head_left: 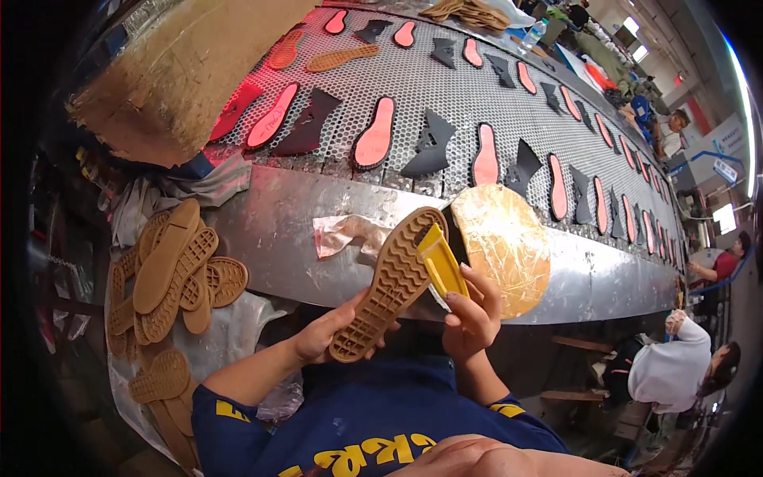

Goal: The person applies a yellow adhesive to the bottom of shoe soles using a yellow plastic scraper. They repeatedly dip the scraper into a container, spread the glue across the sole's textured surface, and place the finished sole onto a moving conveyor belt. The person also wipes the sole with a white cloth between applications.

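My left hand (326,332) is closed around the heel end of a tan shoe sole (395,278). Its zigzag and grid tread shows, and the toe end points up and away. A yellow hand tool (443,262), with a raised rim and a pale strip along its lower left edge, overlaps the sole's right side. Around that tool my right hand (474,314) is closed, fingers and thumb at its lower right. Whether the strip is bristle cannot be made out. Just beyond lies a round board (505,246) under shiny clear film, and a crumpled stained cloth (350,234) rests to the left.
A metal ledge (270,219) borders a mesh conveyor (405,71) carrying pink-faced soles (373,139) and black upper pieces (433,143). Tan soles (167,266) are piled at left, below a worn brown panel (175,75). A person in white (671,366) sits at right.
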Tool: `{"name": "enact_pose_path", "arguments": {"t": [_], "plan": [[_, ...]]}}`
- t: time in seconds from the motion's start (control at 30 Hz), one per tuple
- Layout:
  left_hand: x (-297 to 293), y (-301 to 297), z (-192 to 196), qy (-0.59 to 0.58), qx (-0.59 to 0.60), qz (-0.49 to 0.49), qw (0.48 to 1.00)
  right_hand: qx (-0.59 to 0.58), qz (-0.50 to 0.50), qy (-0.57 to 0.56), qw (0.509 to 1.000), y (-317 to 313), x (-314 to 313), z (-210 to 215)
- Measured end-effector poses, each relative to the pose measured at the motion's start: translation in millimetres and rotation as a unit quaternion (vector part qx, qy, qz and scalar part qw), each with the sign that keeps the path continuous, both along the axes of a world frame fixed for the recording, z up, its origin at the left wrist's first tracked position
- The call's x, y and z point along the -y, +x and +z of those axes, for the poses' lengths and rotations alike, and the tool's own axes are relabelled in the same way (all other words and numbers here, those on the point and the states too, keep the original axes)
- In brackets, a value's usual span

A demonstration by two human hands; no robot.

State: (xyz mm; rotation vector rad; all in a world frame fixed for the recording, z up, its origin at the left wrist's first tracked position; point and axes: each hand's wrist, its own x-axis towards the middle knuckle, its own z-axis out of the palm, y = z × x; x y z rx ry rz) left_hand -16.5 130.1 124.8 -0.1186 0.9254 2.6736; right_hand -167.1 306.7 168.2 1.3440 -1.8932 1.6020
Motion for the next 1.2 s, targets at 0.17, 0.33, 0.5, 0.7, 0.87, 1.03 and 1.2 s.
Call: {"name": "enact_pose_path", "arguments": {"t": [0.17,0.33,0.5,0.7,0.87,1.03,1.2], "plan": [[0.8,1.2,-2.8,-0.012,-0.026,-0.004,1.000,-0.011,-0.042,0.018,0.999,2.4,3.7,-6.3],[3.4,2.0,-4.2,-0.025,-0.020,-0.014,0.999,-0.023,-0.056,0.022,0.998,1.9,9.1,-9.0],[8.6,1.6,-1.3,-0.046,-0.022,-0.034,0.998,-0.028,-0.048,0.051,0.997,3.7,7.8,-7.5],[11.3,1.1,1.8,-0.065,-0.001,-0.037,0.997,-0.036,0.026,0.072,0.996,5.7,2.7,-13.4],[12.3,2.5,-5.1,0.062,0.020,-0.010,0.998,0.019,0.101,0.087,0.991,20.5,-0.6,-17.8],[15.0,1.7,-4.8,0.134,0.013,0.007,0.991,0.066,0.162,0.088,0.981,32.9,0.5,-16.3],[13.5,-7.0,9.2,0.165,-0.009,0.064,0.984,0.074,0.217,0.092,0.969,44.9,3.5,-8.8]]}}
